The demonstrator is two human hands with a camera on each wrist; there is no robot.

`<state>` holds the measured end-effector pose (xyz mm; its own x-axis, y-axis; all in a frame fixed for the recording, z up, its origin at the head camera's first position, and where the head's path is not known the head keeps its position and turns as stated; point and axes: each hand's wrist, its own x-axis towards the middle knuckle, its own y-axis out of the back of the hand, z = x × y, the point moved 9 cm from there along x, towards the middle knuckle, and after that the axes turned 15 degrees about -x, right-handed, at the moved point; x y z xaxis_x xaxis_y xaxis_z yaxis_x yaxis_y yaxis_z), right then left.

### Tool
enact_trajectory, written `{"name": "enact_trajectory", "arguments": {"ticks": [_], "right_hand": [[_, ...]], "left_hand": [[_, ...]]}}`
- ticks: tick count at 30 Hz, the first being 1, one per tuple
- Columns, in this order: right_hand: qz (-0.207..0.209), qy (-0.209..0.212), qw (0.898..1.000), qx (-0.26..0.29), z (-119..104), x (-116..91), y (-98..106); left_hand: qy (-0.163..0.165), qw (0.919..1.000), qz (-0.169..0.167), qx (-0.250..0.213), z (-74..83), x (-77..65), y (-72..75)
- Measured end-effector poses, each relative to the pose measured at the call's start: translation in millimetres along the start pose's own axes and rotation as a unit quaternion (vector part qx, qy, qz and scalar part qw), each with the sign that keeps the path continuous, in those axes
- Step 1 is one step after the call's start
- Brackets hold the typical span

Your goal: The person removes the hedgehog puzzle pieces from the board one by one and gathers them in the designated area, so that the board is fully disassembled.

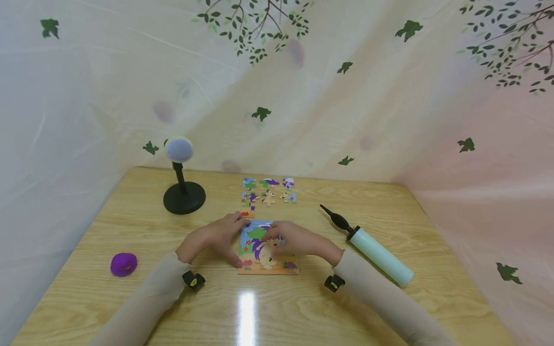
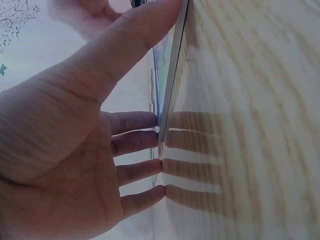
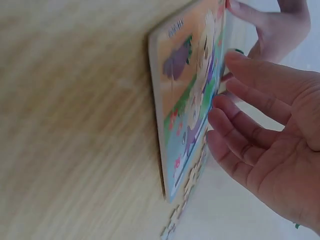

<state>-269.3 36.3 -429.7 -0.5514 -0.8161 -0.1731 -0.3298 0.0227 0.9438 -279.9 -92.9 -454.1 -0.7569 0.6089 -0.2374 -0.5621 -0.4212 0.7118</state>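
A flat picture puzzle board (image 1: 291,269) with a cartoon pony lies on the table between the hands. My left hand (image 1: 220,236) spans its left edge. Its thumb (image 2: 142,25) touches the near left side, and its straight fingers (image 2: 137,142) reach the far left corner, tips down at the table. Above the middle of the board hovers my right hand (image 1: 296,239), its fingers (image 3: 240,135) loosely bent with nothing visible between them. Beyond the board, loose jigsaw pieces (image 1: 268,198) lie in rows; one piece (image 1: 247,213) is close to the left fingertips.
At the back left stands a round grey-topped device (image 1: 179,150) on a black base (image 1: 184,198). A purple lump (image 1: 123,265) sits to the left. On the right lies a pale green hand pump (image 1: 381,255) with a black nozzle. A leaf-printed curtain (image 1: 303,120) encloses the table.
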Motion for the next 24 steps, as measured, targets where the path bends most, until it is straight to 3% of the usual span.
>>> {"name": "enact_trajectory", "arguments": {"ticks": [13,24], "right_hand": [[-0.028,-0.024,0.999,-0.003,-5.6,-14.2,-16.7],[-0.038,-0.042,0.998,-0.002,-5.2,-10.3,-18.6]], "left_hand": [[0.023,0.9997,-0.002,-0.002,-6.4,1.5,-0.2],[0.007,1.0,-0.001,-0.002,-2.9,1.8,-0.9]]}}
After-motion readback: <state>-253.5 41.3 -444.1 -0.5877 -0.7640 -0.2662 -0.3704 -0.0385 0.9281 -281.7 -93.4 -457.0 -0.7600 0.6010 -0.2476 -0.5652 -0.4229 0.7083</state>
